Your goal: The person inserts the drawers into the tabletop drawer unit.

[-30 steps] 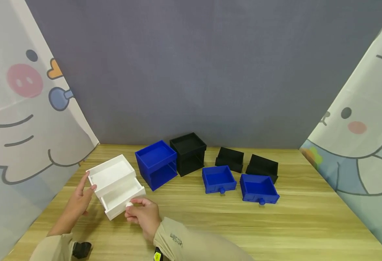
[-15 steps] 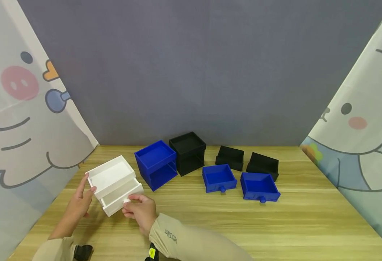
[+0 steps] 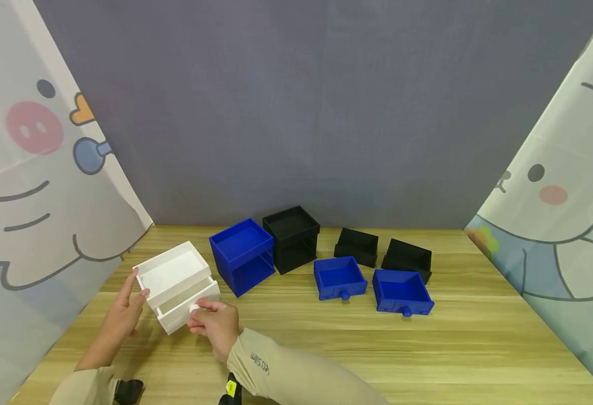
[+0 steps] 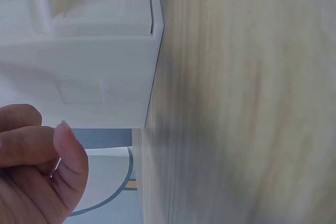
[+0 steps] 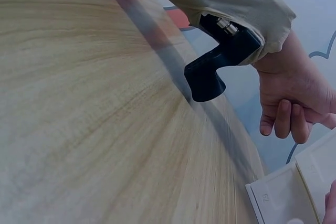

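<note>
White cabinet (image 3: 172, 273) sits far L on bench (image 3: 357, 349), set at a slant; shallow tray on top, slot below. White drawer (image 3: 176, 318) is partway out of that slot, front facing near side, a strip of its inside showing.

R hand (image 3: 218, 326) is at drawer front: thumb & forefinger close tog., holding white knob (image 3: 194, 308). L hand (image 3: 124, 309) is on cabinet's L side: forefinger approx. straight & touching far L corner, thumb touching edge a bit nearer, moderate gap b/w the two. Other L fingers are bent in, seen from R wrist view, & hold nothing. Cabinet's side wall fills upper L of L wrist view.

Just R of white cabinet: blue cabinet (image 3: 241, 242), open slot facing near R. Black cabinet (image 3: 291, 222) stands beside it, a bit farther back, slot also open. Further R, two blue drawers (image 3: 340, 293), knobs toward near side; behind them two black drawers (image 3: 357, 256), tilted back.

Both arms in tan sleeves (image 3: 296, 365), R one w/ lettering; black wrist cam (image 3: 128, 391) on L wrist. Grey cloth (image 3: 301, 112) hangs behind bench, cartoon-print sheets (image 3: 38, 197) either side.
</note>
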Available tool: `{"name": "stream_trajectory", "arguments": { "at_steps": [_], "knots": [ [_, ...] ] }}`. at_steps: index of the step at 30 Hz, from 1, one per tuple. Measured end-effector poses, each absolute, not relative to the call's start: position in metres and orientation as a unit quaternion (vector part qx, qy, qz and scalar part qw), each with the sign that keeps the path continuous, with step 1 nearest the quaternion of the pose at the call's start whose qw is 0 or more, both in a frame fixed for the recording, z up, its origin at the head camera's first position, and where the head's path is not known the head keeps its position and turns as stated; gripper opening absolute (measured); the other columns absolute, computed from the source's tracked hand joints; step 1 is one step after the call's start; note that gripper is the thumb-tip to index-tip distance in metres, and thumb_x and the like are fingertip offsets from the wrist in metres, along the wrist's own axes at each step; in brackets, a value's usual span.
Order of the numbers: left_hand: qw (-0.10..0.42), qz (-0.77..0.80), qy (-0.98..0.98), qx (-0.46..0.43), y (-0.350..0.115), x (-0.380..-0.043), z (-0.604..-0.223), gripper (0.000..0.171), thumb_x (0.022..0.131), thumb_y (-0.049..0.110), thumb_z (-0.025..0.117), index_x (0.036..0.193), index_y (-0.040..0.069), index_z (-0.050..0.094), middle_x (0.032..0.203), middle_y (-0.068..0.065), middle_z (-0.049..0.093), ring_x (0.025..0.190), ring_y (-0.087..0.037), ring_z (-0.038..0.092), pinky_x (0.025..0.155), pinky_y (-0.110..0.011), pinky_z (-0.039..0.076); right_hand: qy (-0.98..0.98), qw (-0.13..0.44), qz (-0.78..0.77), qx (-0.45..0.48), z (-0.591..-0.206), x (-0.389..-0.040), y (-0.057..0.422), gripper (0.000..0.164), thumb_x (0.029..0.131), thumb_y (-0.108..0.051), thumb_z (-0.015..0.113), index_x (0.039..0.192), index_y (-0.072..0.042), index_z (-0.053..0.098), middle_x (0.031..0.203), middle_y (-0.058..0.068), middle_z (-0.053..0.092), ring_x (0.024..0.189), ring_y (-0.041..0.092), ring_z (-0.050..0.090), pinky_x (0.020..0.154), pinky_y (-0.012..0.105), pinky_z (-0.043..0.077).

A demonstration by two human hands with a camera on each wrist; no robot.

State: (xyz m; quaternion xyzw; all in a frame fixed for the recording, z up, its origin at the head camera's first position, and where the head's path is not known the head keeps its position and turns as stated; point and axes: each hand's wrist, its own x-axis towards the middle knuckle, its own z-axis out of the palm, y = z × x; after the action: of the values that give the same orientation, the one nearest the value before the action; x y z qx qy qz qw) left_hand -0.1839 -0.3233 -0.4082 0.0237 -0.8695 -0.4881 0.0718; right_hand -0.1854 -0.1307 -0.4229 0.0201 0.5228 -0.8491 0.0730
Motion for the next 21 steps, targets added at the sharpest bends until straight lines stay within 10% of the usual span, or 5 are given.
{"name": "stream_trajectory", "arguments": {
  "at_steps": [14, 21],
  "knots": [
    [0.075, -0.495, -0.866, 0.02, -0.3223, -0.1818, -0.4095, 0.067, 0.105, 0.031, 0.034, 0.152, 0.015, -0.009, 0.13, -0.041, 0.023, 0.049, -0.008, 0.032, 0.041, -0.028, 0.041, 0.532, 0.067, -0.844, 0.021, -0.4228, -0.1862, -0.1332, 0.018, 0.079, 0.013, 0.065, 0.095, 0.008, 0.068, 0.073, 0.014, 0.067, 0.059, 0.014, 0.064, 0.056, 0.024, 0.053],
    [0.076, -0.48, -0.873, 0.036, -0.3201, -0.1831, -0.4077, 0.066, 0.104, 0.033, 0.034, 0.153, 0.015, -0.007, 0.085, -0.02, 0.044, 0.047, -0.007, 0.031, 0.041, -0.03, 0.044, 0.551, 0.058, -0.832, 0.024, -0.4238, -0.1922, -0.1382, 0.016, 0.078, 0.012, 0.067, 0.093, 0.007, 0.07, 0.07, 0.014, 0.067, 0.059, 0.016, 0.065, 0.055, 0.025, 0.053]
  ]
}}
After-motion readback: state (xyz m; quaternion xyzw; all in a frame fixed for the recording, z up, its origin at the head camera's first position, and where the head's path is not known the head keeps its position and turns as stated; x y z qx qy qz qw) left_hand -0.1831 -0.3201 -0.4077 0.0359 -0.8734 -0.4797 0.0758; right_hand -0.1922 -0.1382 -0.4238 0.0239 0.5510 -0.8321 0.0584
